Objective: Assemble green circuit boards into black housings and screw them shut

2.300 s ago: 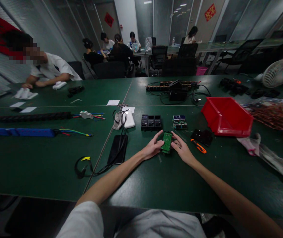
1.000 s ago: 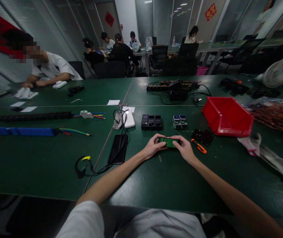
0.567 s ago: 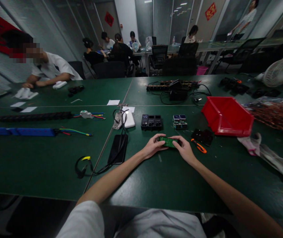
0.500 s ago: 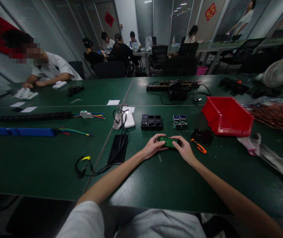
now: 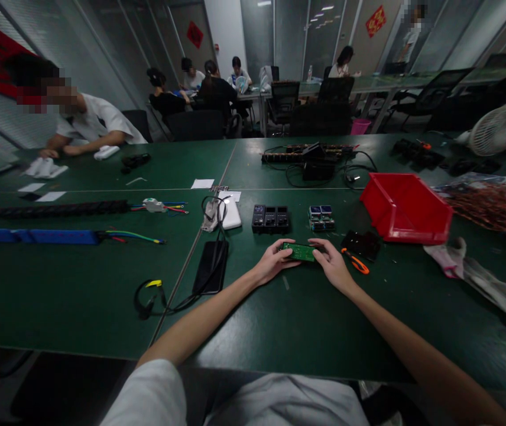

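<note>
A green circuit board is held level between my two hands, just above the table's near half. My left hand grips its left end, thumb on top and fingers beneath. The right end is in my right hand, with the thumb at its edge. Beyond the hands sit a black module with square openings and a small group of boards with blue-grey screens. To the right of my right hand lie orange-handled pliers beside a dark glossy piece.
A red bin stands right, near a bundle of copper wires. Left are a phone, a black cable, a white power bank and a blue power strip. A person in a white shirt sits across the table.
My right thumb has slid outward to the board's right end, so more of its green face shows. Far back, a standing person has moved left.
</note>
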{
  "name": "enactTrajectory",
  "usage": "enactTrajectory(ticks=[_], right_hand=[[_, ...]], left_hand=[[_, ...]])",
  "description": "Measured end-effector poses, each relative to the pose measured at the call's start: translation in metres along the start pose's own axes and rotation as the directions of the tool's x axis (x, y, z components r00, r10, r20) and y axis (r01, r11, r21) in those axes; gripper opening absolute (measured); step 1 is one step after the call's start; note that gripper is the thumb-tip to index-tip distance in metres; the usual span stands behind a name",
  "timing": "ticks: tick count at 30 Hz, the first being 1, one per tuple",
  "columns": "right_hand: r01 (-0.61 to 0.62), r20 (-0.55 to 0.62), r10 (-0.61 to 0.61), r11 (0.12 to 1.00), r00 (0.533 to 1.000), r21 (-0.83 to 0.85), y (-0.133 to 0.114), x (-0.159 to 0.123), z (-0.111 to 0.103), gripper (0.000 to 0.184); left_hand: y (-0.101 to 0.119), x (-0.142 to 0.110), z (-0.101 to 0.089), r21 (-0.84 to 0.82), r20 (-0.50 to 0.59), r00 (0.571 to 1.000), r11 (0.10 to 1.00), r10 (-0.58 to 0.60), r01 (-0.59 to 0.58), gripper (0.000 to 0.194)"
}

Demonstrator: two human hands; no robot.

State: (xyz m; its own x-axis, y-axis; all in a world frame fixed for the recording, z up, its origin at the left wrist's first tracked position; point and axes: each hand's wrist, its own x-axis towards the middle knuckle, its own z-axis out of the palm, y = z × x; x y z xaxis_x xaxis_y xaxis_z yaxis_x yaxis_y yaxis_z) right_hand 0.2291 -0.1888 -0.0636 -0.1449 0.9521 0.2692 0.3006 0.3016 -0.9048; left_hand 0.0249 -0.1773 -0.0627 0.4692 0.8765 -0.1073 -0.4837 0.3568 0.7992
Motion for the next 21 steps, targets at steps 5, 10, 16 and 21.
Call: enactTrajectory(ticks=[5, 10, 16, 21], right_hand=[[0.001, -0.152, -0.029, 0.983, 0.988, -0.186, -0.002, 0.011, -0.035, 0.036], [-0.113, -0.190, -0.008, 0.781, 0.982, -0.615, 0.014, 0.021, -0.088, 0.040], [-0.218, -0.065, 0.271, 0.584, 0.960, -0.782, 0.042, 0.027, -0.119, 0.058], [-0.213, -0.031, 0.307, 0.577, 0.951, -0.789, 0.045, 0.027, -0.116, 0.059]], left_hand=[[0.001, 0.001, -0.001, -0.029, -0.003, 1.000, 0.999, -0.023, 0.023, 0.038], [0.001, 0.001, -0.002, -0.036, -0.010, 1.000, 0.999, -0.023, 0.023, 0.038], [0.002, 0.001, -0.002, -0.027, -0.015, 1.000, 0.999, -0.027, 0.026, 0.037], [0.002, 0.001, -0.002, -0.039, -0.005, 1.000, 0.999, -0.026, 0.025, 0.036]])
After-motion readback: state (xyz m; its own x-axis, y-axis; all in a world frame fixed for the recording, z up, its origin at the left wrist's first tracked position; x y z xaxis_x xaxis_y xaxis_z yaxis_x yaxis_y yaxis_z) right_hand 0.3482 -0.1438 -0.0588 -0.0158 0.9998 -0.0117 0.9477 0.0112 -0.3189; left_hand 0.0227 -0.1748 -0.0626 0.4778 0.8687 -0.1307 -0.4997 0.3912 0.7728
